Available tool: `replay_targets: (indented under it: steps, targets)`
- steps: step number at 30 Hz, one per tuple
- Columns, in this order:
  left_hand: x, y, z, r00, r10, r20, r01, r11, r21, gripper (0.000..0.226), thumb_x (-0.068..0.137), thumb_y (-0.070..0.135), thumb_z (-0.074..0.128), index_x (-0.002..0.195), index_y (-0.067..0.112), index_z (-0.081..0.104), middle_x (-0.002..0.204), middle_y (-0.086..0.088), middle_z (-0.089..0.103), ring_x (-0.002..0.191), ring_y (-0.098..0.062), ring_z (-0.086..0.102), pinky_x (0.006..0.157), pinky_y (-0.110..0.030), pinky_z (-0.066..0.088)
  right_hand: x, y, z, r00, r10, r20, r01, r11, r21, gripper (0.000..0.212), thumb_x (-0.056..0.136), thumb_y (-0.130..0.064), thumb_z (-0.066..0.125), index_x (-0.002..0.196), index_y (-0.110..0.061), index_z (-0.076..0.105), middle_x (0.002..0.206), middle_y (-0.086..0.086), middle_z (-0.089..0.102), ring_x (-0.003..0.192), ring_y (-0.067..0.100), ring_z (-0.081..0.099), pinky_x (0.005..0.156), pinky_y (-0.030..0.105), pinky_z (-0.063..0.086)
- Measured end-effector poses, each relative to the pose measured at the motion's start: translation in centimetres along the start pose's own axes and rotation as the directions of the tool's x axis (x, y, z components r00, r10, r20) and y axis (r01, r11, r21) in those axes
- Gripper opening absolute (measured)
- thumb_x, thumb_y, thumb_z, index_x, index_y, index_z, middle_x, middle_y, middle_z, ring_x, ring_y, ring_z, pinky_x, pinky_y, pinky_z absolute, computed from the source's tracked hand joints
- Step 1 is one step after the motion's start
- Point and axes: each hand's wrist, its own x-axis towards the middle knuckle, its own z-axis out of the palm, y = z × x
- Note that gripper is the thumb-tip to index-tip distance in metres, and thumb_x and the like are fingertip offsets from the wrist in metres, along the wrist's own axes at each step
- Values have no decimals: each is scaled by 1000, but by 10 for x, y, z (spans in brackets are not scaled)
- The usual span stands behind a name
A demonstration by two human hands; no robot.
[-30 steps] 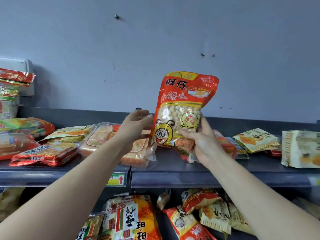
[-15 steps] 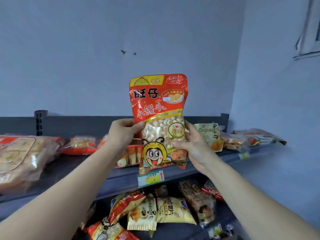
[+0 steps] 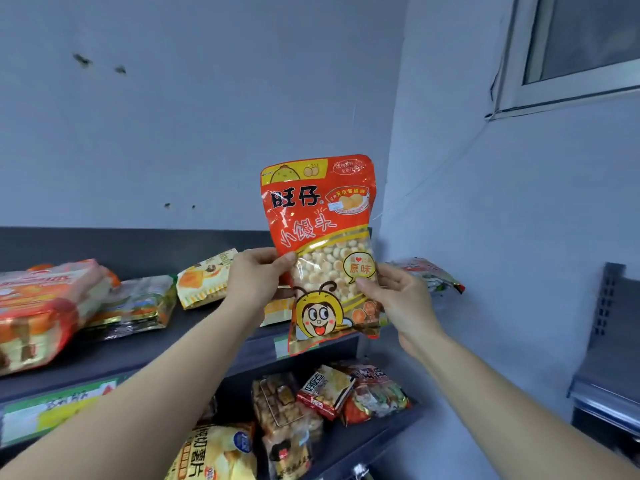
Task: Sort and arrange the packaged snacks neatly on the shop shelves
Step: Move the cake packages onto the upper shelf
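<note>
I hold a red and yellow snack bag [image 3: 322, 237] with a cartoon bee and small round biscuits upright in front of the upper shelf [image 3: 145, 351]. My left hand [image 3: 258, 278] pinches its left edge with the thumb on the front. My right hand [image 3: 398, 296] grips its right edge, thumb on the front and fingers behind. The bag's lower edge hangs just past the shelf's front rim.
Several snack packs lie on the upper shelf: a large red pack [image 3: 38, 306] at the left, a foil pack [image 3: 138, 306], a yellow pack [image 3: 204, 278], another pack [image 3: 429, 273] near the corner wall. More packs [image 3: 329, 393] fill the lower shelf. A second shelf unit [image 3: 609, 358] stands at the right.
The view has swung right along the shelf toward the corner wall and window. Both hands keep hold of the bag, which now stands more upright.
</note>
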Motion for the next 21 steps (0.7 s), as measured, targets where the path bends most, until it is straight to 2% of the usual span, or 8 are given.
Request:
replay_targets:
  steps: [3, 5, 8, 10, 12, 14, 18, 21]
  targets:
    - [18, -8, 33, 1000, 3, -22, -2, 1000, 22, 11, 93, 15, 62, 92, 5, 68, 79, -8, 69, 61, -20, 64, 42, -21, 48, 26, 12, -24, 999, 38, -5, -38, 998, 45, 20, 78, -9, 75, 92, -23, 70, 84, -6, 75, 77, 7, 71, 63, 20, 54]
    - [35, -13, 52, 999, 14, -36, -13, 1000, 29, 13, 93, 13, 62, 86, 4, 68, 77, -11, 67, 61, -23, 61, 46, -27, 51, 47, 24, -36, 994, 105, -25, -103, 991, 85, 13, 83, -23, 71, 95, -20, 70, 91, -2, 75, 78, 9, 71, 66, 25, 54]
    - [63, -20, 73, 997, 41, -72, -37, 998, 50, 19, 93, 13, 62, 75, 11, 66, 74, -10, 67, 59, -24, 62, 52, -32, 53, 81, 49, -53, 966, 247, -73, -241, 967, 81, 27, 89, -41, 61, 100, -17, 69, 95, 3, 74, 82, 17, 71, 73, 33, 57]
    - [83, -26, 84, 993, 63, -102, -57, 996, 64, 13, 93, 17, 63, 81, 11, 67, 80, -9, 70, 66, -24, 66, 53, -32, 52, 99, 66, -61, 934, 352, -68, -349, 936, 45, 26, 92, -38, 59, 99, -14, 67, 96, 10, 72, 80, 21, 68, 71, 33, 58]
    - [103, -32, 93, 989, 76, -126, -68, 995, 68, 11, 92, 20, 64, 93, 10, 67, 87, -8, 71, 73, -24, 69, 57, -34, 55, 116, 80, -64, 881, 469, -62, -470, 882, -14, 23, 92, -36, 61, 95, -13, 64, 103, 17, 68, 93, 28, 65, 83, 39, 56]
    - [121, -37, 101, 987, 78, -140, -69, 995, 65, 13, 91, 23, 65, 97, 12, 67, 91, -7, 72, 79, -25, 70, 70, -40, 59, 132, 94, -64, 815, 578, -38, -579, 813, -60, 39, 87, -45, 64, 98, -8, 61, 105, 21, 64, 97, 32, 63, 88, 43, 54]
    - [148, -46, 111, 983, 99, -158, -85, 992, 90, 9, 90, 25, 66, 84, 19, 65, 91, -5, 73, 82, -26, 71, 80, -47, 58, 161, 116, -57, 691, 720, 65, -715, 694, -91, 56, 88, -57, 53, 104, -3, 52, 93, 20, 63, 81, 31, 64, 69, 38, 57]
    - [161, -50, 118, 978, 110, -178, -93, 990, 105, 9, 90, 25, 66, 86, 17, 64, 90, -4, 72, 81, -25, 70, 79, -45, 58, 173, 123, -51, 704, 705, 84, -673, 700, -237, 44, 90, -48, 57, 110, -9, 55, 92, 16, 65, 73, 28, 65, 56, 30, 54]
